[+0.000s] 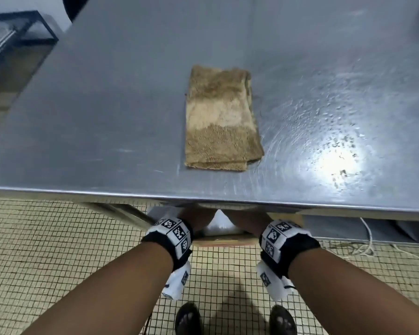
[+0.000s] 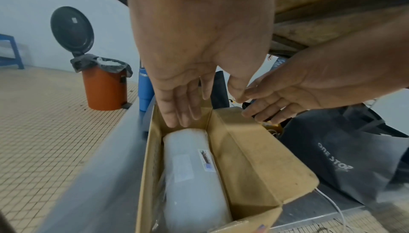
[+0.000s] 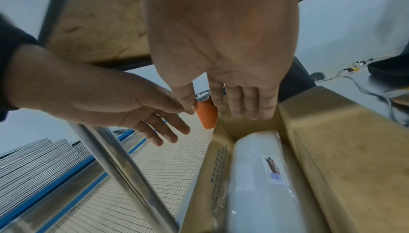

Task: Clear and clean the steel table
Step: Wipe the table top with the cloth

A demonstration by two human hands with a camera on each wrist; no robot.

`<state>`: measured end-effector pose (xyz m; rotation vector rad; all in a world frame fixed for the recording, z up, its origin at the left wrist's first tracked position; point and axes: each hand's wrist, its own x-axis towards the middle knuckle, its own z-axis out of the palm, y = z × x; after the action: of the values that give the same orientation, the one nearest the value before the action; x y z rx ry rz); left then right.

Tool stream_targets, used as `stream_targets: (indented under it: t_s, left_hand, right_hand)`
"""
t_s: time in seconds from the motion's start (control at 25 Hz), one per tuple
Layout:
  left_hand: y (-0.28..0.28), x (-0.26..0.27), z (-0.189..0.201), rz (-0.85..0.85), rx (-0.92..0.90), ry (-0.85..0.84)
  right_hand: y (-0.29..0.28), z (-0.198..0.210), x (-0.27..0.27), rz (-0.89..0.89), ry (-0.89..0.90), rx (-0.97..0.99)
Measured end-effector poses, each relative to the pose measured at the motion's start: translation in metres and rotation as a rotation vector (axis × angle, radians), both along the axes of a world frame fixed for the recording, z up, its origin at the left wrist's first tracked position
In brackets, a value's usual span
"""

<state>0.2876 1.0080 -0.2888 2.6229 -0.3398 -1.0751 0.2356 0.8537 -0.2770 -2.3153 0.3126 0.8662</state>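
Note:
A folded brown cloth (image 1: 221,119) lies flat on the steel table (image 1: 94,105), near its front edge. Both my hands reach under that edge, so the head view shows only their backs. On the shelf below stands an open cardboard box (image 2: 254,158) with a white plastic-wrapped roll (image 2: 190,175) lying in it. My left hand (image 2: 183,107) hovers over the box's far end with fingers straight, holding nothing. My right hand (image 3: 245,103) is beside it, also with straight fingers and empty. Their thumbs meet between them.
The table's right part (image 1: 331,141) is wet and streaked. An orange pedal bin (image 2: 104,88) with its lid up stands on the tiled floor to the left, with a blue tumbler (image 2: 145,89) near it. A black bag (image 2: 332,158) and a white cable lie right of the box.

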Motion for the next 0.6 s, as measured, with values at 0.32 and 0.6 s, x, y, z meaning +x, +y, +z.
stream_targets:
  t_s: [0.32, 0.6]
  left_hand:
    - [0.051, -0.043, 0.117, -0.03, -0.14, -0.076]
    - [0.099, -0.048, 0.226, -0.277, -0.236, -0.268]
  right_hand:
    - [0.045, 0.105, -0.044, -0.017, -0.109, -0.14]
    - [0.068, 0.22, -0.061, 0.084, -0.34, -0.215]
